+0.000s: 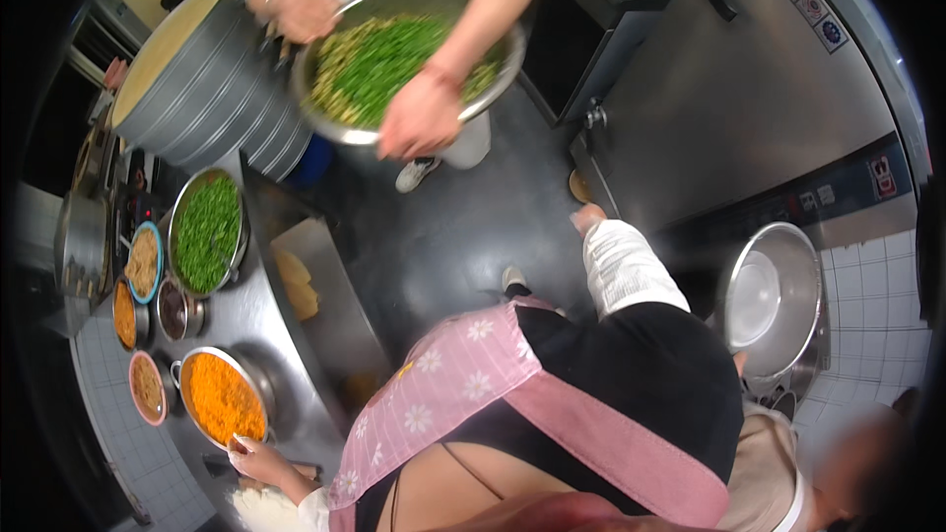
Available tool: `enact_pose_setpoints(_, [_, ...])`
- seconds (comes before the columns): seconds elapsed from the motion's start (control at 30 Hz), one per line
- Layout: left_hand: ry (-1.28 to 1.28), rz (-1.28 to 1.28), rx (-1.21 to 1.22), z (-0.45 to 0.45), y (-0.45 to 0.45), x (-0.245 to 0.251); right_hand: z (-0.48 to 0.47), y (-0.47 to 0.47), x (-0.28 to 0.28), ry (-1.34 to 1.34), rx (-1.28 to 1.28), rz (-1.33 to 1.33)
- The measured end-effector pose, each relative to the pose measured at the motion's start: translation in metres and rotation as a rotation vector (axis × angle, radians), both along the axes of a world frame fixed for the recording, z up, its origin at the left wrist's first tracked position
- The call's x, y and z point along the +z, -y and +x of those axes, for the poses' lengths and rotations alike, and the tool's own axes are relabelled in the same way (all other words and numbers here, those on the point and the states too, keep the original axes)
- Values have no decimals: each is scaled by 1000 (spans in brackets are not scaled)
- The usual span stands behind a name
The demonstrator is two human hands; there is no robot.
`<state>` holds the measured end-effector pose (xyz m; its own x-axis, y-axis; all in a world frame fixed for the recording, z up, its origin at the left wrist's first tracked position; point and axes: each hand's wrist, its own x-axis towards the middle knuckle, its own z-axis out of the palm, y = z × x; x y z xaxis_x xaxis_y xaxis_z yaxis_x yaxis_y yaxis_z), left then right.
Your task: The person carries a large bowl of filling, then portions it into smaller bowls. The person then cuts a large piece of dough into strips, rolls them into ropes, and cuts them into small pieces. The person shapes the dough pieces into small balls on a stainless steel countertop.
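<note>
My left hand [259, 459] is at the near rim of a metal bowl of orange shredded filling [224, 400]. Its fingertips are bent, and whether they pinch something is too small to tell. Just below that hand lies a mound of pale dough or flour [260, 510] on the steel worktop [295, 399]. My right hand [590, 217] hangs out over the floor at the end of a white sleeve, near the steel door. Its fingers are partly hidden and blurred. Across from me, a person's hands [425, 114] are at a large metal bowl of chopped greens [392, 63].
On the worktop stand a bowl of chopped greens [209, 233], a blue-rimmed bowl [143, 262], a pink-rimmed bowl [148, 388] and a small dark-filled pot [177, 308]. Stacked steamers [214, 89] rise behind. A steel door [746, 81] and a large metal basin [798, 295] flank my right; another person is close behind.
</note>
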<state>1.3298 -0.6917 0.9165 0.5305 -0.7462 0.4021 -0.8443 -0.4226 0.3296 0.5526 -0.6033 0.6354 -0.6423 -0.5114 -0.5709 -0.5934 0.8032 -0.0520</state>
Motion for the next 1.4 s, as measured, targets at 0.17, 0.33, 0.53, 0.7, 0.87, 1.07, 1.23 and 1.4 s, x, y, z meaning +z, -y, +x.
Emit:
enact_pose_setpoints(0.17, [-271,52,-318,-134,27,-49,-89,13,-26,2,-93,-105])
enact_pose_setpoints(0.33, [-350,283,-384,-197,29,-85,-96,86,-22,114,-120,-332])
enact_pose_setpoints(0.53, [-355,403,-383,-207,57,-107,-95,160,-5,156,-107,-405])
enact_pose_setpoints(0.7, [-339,435,-297,-241,83,-104,-191,180,-47,72,-82,-283])
enact_pose_setpoints(0.87, [-272,404,-195,-303,138,-88,-298,208,-147,-85,147,-161])
enact_pose_setpoints(1.07, [-129,261,51,-350,210,2,-362,259,-149,-58,757,-26])
enact_pose_setpoints(1.23, [-10,166,238,-393,268,83,-399,374,-16,351,469,-145])
enact_pose_setpoints(1.4, [22,155,383,-404,342,73,-365,525,92,773,57,-286])
